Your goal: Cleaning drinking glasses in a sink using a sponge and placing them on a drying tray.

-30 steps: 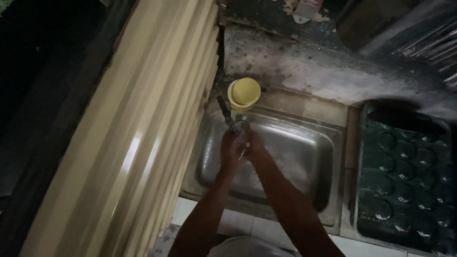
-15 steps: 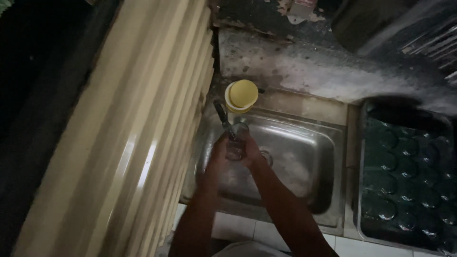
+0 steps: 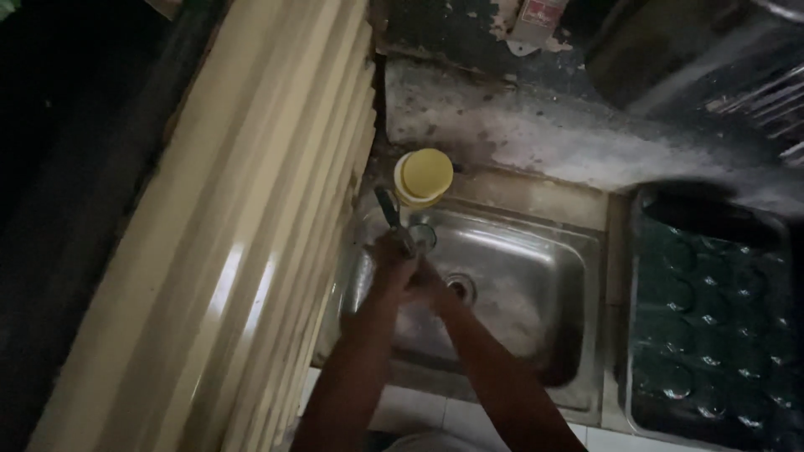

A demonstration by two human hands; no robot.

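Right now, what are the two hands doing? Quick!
Left hand: closed around a small clear glass under the tap.
Right hand: pressed against the left; grip cannot be told.

One sink [image 3: 536, 251], one yellow cup [image 3: 424, 176], one tap [image 3: 389, 209]

A dim home kitchen, seen from above at the washing-up spot. At centre, a stainless steel sink [image 3: 511, 276] with a round drain [image 3: 461, 287], set into a counter edged in pale tile [image 3: 419, 414] at six o'clock. At eleven o'clock of the basin, a tap [image 3: 388, 209] with a yellow plastic cup [image 3: 423, 177] just beside it. At three o'clock, a dark dimpled draining tray [image 3: 712, 335]. At twelve o'clock, a stained, flaking concrete wall [image 3: 536, 134]. At nine o'clock, ribbed cream sheeting [image 3: 251, 251] running alongside the sink.
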